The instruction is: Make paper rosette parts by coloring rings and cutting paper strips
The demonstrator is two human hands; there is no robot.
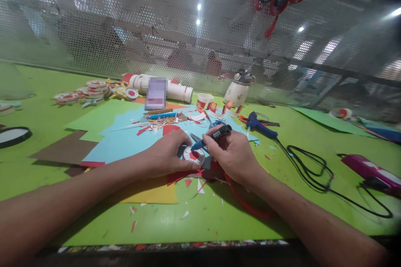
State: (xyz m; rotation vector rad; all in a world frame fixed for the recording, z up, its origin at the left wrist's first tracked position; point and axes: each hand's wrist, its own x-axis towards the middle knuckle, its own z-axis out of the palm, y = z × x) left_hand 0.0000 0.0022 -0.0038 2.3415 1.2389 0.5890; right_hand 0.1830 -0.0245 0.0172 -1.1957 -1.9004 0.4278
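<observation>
My left hand [167, 150] grips a small round white disc [189, 159] by its edge, thumb in front and fingers behind. The disc looks like a cut-down paper cup base, with a red shape in its middle and dark marks around the rim. In my right hand [234, 154] is a marker pen [219, 132], dark at the back and blue toward the tip. Its tip meets or hovers just over the disc's upper face; I cannot tell which. Grey blades [196, 137], apparently of scissors, lie behind the disc, partly covered by my right hand.
Coloured paper sheets [125, 144] and scraps cover the middle of the green table [156, 225]. Stacked discs [95, 87], nested paper cups [180, 91], a phone [156, 94] and a bottle [237, 89] stand behind. A blue glue gun [261, 127] with a looping cord lies right.
</observation>
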